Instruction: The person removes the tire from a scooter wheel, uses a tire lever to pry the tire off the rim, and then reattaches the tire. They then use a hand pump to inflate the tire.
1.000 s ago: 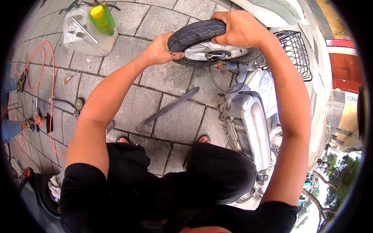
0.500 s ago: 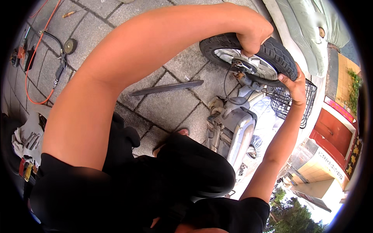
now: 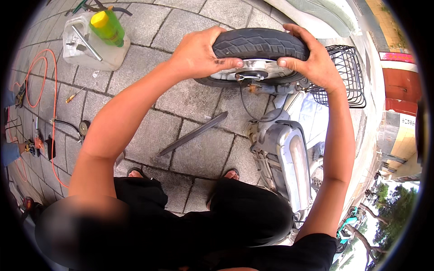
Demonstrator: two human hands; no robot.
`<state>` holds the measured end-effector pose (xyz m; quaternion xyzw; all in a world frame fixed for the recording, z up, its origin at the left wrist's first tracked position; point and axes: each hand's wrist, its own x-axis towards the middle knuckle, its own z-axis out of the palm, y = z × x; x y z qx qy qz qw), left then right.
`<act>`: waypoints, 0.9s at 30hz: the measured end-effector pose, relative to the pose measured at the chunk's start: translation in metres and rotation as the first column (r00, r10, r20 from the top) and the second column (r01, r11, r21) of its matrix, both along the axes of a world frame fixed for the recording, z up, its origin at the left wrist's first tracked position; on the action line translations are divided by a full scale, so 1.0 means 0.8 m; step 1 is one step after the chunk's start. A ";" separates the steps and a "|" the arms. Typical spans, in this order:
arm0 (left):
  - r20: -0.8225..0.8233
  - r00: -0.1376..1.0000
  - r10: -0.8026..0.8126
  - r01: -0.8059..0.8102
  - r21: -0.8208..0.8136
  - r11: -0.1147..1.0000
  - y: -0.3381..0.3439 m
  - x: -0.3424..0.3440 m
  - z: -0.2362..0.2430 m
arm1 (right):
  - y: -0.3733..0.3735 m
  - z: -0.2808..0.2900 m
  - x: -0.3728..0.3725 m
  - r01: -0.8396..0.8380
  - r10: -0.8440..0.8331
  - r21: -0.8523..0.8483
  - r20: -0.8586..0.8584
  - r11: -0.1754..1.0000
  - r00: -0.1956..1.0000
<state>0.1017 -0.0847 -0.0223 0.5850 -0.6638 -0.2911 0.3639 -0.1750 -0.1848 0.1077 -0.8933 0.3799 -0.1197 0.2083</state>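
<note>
My left hand (image 3: 199,54) grips a black treaded tyre (image 3: 260,39) on its left part, thumb lying on the near sidewall above the silver hub (image 3: 251,72). My right hand (image 3: 316,63) holds the tyre's right part, fingers over the far side and thumb on the near side. The wheel sits at the end of a silver scooter's (image 3: 294,162) rusty fork, with a thin cable looping below it. A wire basket (image 3: 350,77) is just right of my right hand. A long dark flat strip (image 3: 192,133) lies on the paving below the wheel.
At upper left, a translucent jug (image 3: 77,56) holds a metal rod and a green yellow-capped bottle (image 3: 108,31). An orange hose (image 3: 55,99), screwdriver (image 3: 72,96) and pressure gauge (image 3: 83,128) lie leftward. Another person's legs (image 3: 10,149) show at the left edge.
The view swung round and back. My hands shifted along the tyre: the left moved from its inner rim to the left part, the right moved up and inward. Both still grip it.
</note>
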 end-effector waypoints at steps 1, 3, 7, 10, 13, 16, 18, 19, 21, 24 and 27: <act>-0.042 0.999 -0.012 0.013 0.006 1.000 -0.004 0.004 -0.002 | 0.004 0.000 0.008 -0.022 0.022 -0.075 0.006 0.997 1.000; -0.121 0.992 -0.048 0.046 -0.023 0.999 -0.013 0.008 -0.004 | 0.005 0.003 0.018 -0.088 0.075 -0.094 -0.132 0.992 0.988; -0.220 0.970 -0.103 0.114 0.034 0.993 -0.029 0.013 -0.006 | -0.005 0.005 0.024 -0.060 0.037 -0.093 -0.234 0.994 0.972; -0.234 0.961 -0.149 0.151 -0.010 0.989 -0.036 0.016 -0.003 | -0.019 0.005 0.027 -0.068 0.067 0.000 -0.192 0.998 0.979; -0.212 0.965 -0.152 0.166 0.052 0.985 -0.029 0.017 0.001 | -0.022 0.007 0.025 -0.088 0.090 0.020 -0.175 0.996 0.980; -0.084 0.994 -0.072 0.071 -0.004 0.997 -0.010 0.012 0.001 | -0.013 0.008 0.023 -0.084 0.087 0.028 -0.170 0.996 0.982; -0.095 0.995 -0.042 0.036 -0.071 0.997 0.004 0.006 -0.006 | -0.008 0.008 0.020 -0.100 0.098 -0.007 -0.161 0.995 0.982; -0.068 0.998 0.000 -0.007 -0.107 0.994 0.011 0.002 -0.013 | -0.005 0.007 0.019 -0.095 0.092 -0.013 -0.160 0.995 0.983; -0.064 0.995 0.077 -0.091 -0.266 0.960 0.024 -0.006 -0.031 | -0.004 0.005 0.016 -0.107 0.104 -0.009 -0.147 0.994 0.984; -0.108 0.978 0.181 -0.191 -0.093 0.977 0.036 -0.011 -0.061 | -0.006 0.001 0.015 -0.095 0.092 -0.016 -0.134 0.995 0.987; -0.198 0.971 0.135 -0.143 -0.027 0.989 0.035 -0.001 -0.070 | -0.009 -0.002 0.015 -0.085 0.083 -0.015 -0.121 0.996 0.989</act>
